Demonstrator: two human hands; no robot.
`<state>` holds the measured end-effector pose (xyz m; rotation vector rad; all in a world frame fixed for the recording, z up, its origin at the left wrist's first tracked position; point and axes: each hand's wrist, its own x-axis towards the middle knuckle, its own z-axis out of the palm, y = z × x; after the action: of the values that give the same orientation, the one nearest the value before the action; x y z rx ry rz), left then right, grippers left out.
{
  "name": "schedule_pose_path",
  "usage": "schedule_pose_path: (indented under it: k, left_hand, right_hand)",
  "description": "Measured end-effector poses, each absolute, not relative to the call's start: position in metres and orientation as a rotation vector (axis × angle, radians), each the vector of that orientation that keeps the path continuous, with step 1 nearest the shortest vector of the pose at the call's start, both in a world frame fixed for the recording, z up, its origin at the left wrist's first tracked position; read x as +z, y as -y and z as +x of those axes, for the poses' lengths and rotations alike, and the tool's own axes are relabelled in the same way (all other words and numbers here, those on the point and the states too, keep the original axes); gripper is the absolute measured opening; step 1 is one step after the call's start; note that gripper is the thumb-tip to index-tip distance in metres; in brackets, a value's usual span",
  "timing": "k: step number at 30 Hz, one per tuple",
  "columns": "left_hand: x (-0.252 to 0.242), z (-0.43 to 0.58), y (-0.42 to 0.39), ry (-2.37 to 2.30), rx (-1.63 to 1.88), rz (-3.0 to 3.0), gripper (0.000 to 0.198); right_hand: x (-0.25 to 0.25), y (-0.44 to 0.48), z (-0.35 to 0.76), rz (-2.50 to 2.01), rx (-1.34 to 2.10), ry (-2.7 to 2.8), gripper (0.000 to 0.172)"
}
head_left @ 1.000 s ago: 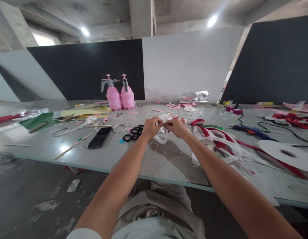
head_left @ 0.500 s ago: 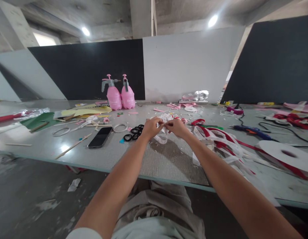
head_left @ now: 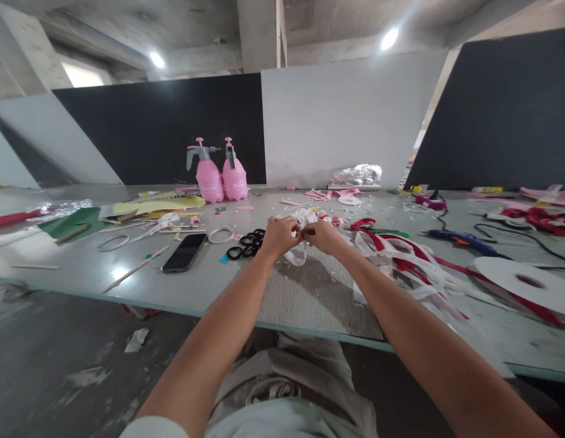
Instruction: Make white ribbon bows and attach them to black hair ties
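Over the middle of the table, my left hand [head_left: 282, 234] and my right hand [head_left: 321, 236] meet with fingertips pinched close together. Between them is a white ribbon [head_left: 297, 258], one loop of it hanging below the fingers toward the table. Just behind the fingertips lies a crumpled white bunch of ribbon [head_left: 305, 215], partly covered by my hands. What exactly the fingertips pinch is too small to make out beyond the ribbon. Black rings [head_left: 246, 244] lie in a cluster left of my left hand.
Left of the hands are a phone [head_left: 184, 252], a wooden stick [head_left: 135, 269] and pink spray bottles [head_left: 222, 180]. Red and white ribbons [head_left: 403, 258], a blue glue gun [head_left: 463, 241] and a white spool [head_left: 515, 280] lie right. The table's front edge [head_left: 310, 331] is near my lap.
Both hands stay in nearly the same spot, fingertips still together. The fingers have shifted slightly, and the hanging ribbon loop has moved a little.
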<state>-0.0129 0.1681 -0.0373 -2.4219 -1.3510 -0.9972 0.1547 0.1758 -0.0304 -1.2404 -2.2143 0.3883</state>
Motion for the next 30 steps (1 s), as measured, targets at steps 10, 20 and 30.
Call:
schedule_pose_path:
  k: [10, 20, 30]
  left_hand:
    - [-0.044, -0.039, -0.188, 1.706, -1.636, -2.213, 0.010]
    - [-0.048, -0.023, -0.189, 1.495, -1.957, -2.603, 0.037]
    - [-0.048, -0.012, -0.185, 1.378, -2.122, -2.861, 0.038]
  right_hand:
    - [-0.030, -0.175, 0.153, -1.144, 0.427, 2.049, 0.022]
    - [-0.031, -0.178, 0.153, -1.059, 0.558, 1.858, 0.020]
    - [-0.029, -0.177, 0.153, -1.053, 0.591, 1.900, 0.029]
